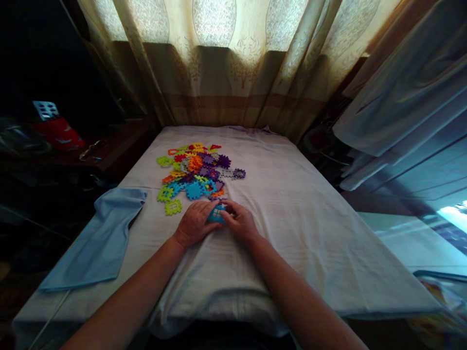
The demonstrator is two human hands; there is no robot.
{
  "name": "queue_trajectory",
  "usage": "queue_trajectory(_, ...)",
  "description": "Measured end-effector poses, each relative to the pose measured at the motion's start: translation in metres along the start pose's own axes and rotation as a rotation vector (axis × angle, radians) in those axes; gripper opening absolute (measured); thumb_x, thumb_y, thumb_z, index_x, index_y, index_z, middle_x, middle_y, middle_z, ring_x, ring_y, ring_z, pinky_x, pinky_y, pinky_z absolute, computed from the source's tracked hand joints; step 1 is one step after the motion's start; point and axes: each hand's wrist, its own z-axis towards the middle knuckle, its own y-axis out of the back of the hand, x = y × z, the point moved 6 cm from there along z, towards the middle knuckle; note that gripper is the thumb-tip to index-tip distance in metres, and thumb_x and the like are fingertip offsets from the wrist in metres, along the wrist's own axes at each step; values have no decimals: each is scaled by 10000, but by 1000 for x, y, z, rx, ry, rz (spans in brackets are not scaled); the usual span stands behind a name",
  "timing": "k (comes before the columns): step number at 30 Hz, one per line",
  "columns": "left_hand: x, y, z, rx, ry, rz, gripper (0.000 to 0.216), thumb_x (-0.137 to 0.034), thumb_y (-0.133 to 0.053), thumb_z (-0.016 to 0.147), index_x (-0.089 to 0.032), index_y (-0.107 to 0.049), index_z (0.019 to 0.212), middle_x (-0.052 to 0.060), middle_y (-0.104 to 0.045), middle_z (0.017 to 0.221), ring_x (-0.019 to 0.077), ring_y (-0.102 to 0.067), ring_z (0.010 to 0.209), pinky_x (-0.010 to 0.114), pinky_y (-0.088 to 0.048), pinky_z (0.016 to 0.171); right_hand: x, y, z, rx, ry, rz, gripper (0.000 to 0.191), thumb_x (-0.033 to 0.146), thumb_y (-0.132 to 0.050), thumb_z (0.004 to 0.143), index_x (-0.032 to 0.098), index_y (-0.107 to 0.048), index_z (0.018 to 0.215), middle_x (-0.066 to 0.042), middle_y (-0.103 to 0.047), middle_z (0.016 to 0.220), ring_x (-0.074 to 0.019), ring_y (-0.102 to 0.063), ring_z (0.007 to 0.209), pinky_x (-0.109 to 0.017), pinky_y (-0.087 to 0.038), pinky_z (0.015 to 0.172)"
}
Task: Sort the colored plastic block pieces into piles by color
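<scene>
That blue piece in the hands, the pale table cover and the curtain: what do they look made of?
Blue piece: probably plastic, fairly smooth; its window-like openings look cleanly moulded. Pale table cover: fabric, seemingly matte, perhaps cotton; it wrinkles softly. Curtain: patterned cloth, fibre unclear; it hangs in folds and lets light through.

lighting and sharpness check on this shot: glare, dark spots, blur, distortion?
Head view: backlit, brightest through the upper curtain; head view: deep shadow at left around the red container, small glare patch at right edge; head view: wide-angle stretch and softness toward the borders, while the blue piece between left hand and right hand stays readable, fine detail soft.
</scene>
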Motion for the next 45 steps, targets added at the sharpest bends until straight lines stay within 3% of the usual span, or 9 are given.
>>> queue_trajectory(3,-3,-1,0,-27,-40,-50,742,-574,-578,899,-195,-374,1503,145,-643,1311,287,-605,1197,466,-465,1052,-11,0,0,-8,-82,161,310,336,-589,826,207,-725,1073,-36,-756,905,-172,-679,762,-305,-559,752)
queue_trajectory(7,5,-1,-2,-49,47,-82,819,-578,-573,898,-196,-262,1552,145,-635,1331,283,-612,1201,459,-483,1042,-36,24,2,-93,-210,287,300,413,-629,783,206,-726,978,-33,-752,840,-182,-680,721,-312,-572,695)
queue_trajectory(14,16,7,-10,-95,101,-60,462,-429,-510,954,-228,-544,1368,106,-669,1292,250,-620,1195,440,-490,1056,-58,58,-5,-160,-345,383,408,511,-696,727,207,-718,998,-24,-742,808,-157,-645,634,-258,-522,549)
queue_trajectory(20,39,25,-15,-202,232,-54,319,-364,-474,950,-220,-678,1150,71,-735,1135,225,-667,1077,402,-523,993,-72,76,30,-177,-337,251,496,583,-697,666,181,-711,956,-14,-690,702,-145,-599,580,-266,-490,543)
queue_trajectory(25,61,36,-19,-273,343,-23,286,-355,-476,935,-223,-688,1075,53,-746,1108,222,-665,1092,400,-504,1028,-94,108,65,-292,-287,31,445,541,-656,699,171,-725,935,-13,-673,668,-154,-591,605,-297,-499,620)
queue_trajectory(30,70,34,-20,-283,405,50,290,-351,-490,921,-233,-663,1122,59,-714,1184,231,-633,1155,413,-463,1069,-115,120,58,-395,-316,-204,415,494,-591,763,173,-747,975,-57,-718,752,-186,-614,664,-319,-494,654)
queue_trajectory(37,84,19,2,-137,509,240,565,-458,-579,859,-182,-539,1350,154,-559,1432,344,-457,1359,548,-255,1174,-118,123,55,-405,-317,-330,410,482,-544,803,185,-749,997,-91,-748,920,-206,-637,749,-335,-500,717)
queue_trajectory(45,82,21,8,-165,428,291,551,-550,-536,894,-167,-567,1289,174,-632,1315,357,-530,1264,565,-279,1134,-118,122,61,-357,-339,-445,353,362,-544,809,215,-765,1041,-85,-736,999,-202,-641,814,-332,-493,765)
